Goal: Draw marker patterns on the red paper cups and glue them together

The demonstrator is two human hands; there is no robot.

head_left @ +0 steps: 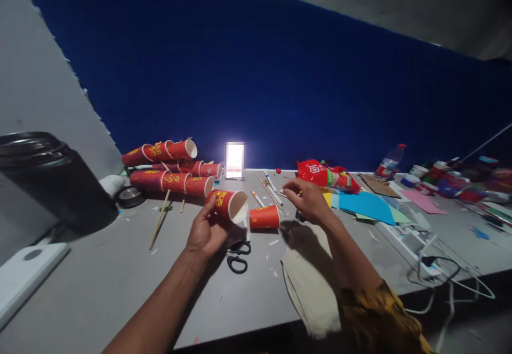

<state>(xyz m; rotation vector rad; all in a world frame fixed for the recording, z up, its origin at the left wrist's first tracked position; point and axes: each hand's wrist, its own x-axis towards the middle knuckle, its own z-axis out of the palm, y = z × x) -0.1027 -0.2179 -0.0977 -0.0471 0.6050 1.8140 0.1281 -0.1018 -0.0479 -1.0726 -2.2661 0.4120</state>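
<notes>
**Red paper cup (222, 203), gold characters**

Just past scissors (240, 257), the left hand (208, 231) grasps it, writing blurred. Right hand (307, 199) curls near pens (271, 182); whether gripping, I cannot tell. Farther, white lettering marks a red packet (316, 173).

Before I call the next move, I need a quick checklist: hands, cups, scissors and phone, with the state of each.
1. Left hand has the red cup: ok, held by its side.
2. Right hand free: cannot tell; its fingers are bunched and anything between them is too small to make out.
3. Second cup upright: not ok, it lies on its side.
4. Scissors within reach: ok, their handles show near the left hand.
5. Phone screen lit: ok, though its content is unreadable.
</notes>
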